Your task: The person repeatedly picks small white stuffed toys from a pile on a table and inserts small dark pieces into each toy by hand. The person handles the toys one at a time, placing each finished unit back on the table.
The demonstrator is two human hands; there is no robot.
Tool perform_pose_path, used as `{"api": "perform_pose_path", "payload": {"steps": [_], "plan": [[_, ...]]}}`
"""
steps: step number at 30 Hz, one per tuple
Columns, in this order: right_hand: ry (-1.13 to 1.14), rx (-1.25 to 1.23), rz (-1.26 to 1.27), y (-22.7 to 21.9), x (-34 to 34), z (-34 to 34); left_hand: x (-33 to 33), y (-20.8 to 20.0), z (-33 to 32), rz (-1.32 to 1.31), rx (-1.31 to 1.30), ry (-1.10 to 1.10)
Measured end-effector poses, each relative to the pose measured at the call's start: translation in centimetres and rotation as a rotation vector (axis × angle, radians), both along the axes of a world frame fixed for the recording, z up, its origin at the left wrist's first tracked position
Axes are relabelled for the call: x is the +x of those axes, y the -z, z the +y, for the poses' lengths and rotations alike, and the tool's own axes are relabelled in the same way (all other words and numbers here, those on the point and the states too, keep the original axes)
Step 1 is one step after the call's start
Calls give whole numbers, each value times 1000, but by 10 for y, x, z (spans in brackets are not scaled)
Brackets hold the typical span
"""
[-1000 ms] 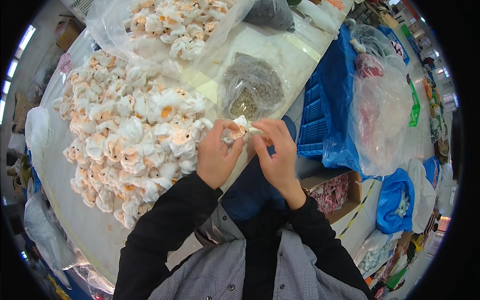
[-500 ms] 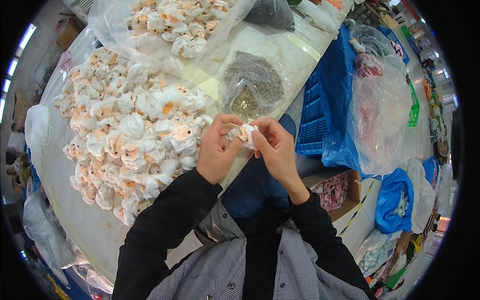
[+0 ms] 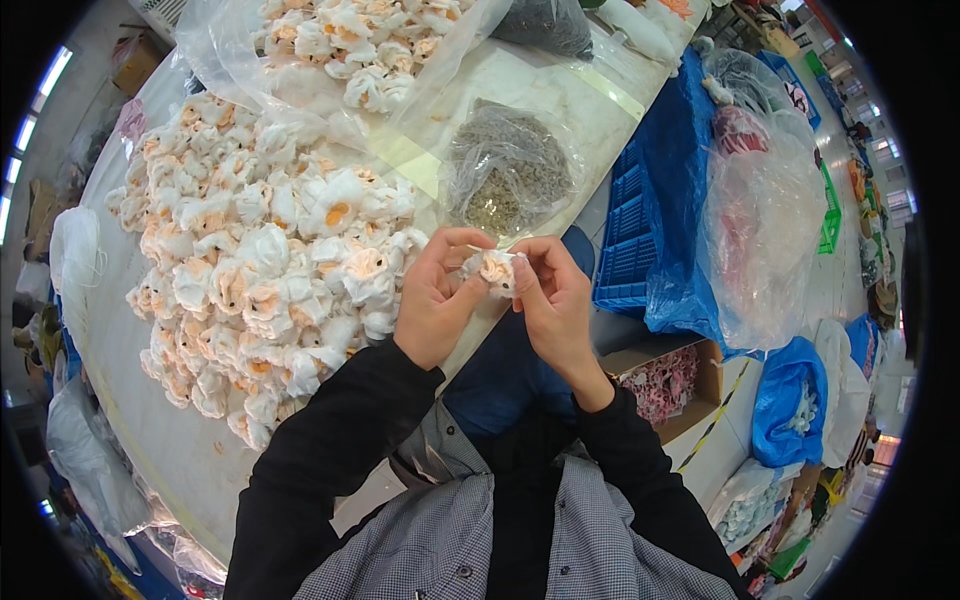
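Observation:
A small white and peach plush piece point(image 3: 496, 273) with a dark spot is pinched between my two hands, over the table's near right edge. My left hand point(image 3: 440, 297) grips its left side with thumb and forefinger. From the other side, the thumb and fingers of my right hand point(image 3: 553, 300) close on it. A large heap of similar white and peach plush pieces point(image 3: 270, 265) lies to the left of my hands. Just beyond my fingers rests a clear plastic bag of small brownish-grey granules point(image 3: 508, 170).
More plush pieces in a clear bag point(image 3: 345, 45) lie at the table's far side, near a dark bag point(image 3: 545, 28). To the right stand a blue crate point(image 3: 622, 235) under blue sheeting, a cardboard box of pink pieces point(image 3: 668, 385) and a blue bag point(image 3: 790, 405).
The plush piece has turned slightly between my fingers, and its dark spot now shows. Both hands stay in nearly the same place.

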State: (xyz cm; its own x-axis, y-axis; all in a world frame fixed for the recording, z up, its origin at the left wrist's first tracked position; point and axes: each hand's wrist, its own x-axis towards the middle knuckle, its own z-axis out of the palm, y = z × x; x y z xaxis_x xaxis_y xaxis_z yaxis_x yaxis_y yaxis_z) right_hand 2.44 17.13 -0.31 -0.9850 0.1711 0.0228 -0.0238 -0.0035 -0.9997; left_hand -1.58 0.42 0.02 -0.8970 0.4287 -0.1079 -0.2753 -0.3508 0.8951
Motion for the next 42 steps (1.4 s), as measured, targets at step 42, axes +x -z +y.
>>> {"api": "perform_pose_path", "payload": {"steps": [42], "plan": [[-29,772,379,-16,2,11,-2,-4,-2,644,-536,-44]]}}
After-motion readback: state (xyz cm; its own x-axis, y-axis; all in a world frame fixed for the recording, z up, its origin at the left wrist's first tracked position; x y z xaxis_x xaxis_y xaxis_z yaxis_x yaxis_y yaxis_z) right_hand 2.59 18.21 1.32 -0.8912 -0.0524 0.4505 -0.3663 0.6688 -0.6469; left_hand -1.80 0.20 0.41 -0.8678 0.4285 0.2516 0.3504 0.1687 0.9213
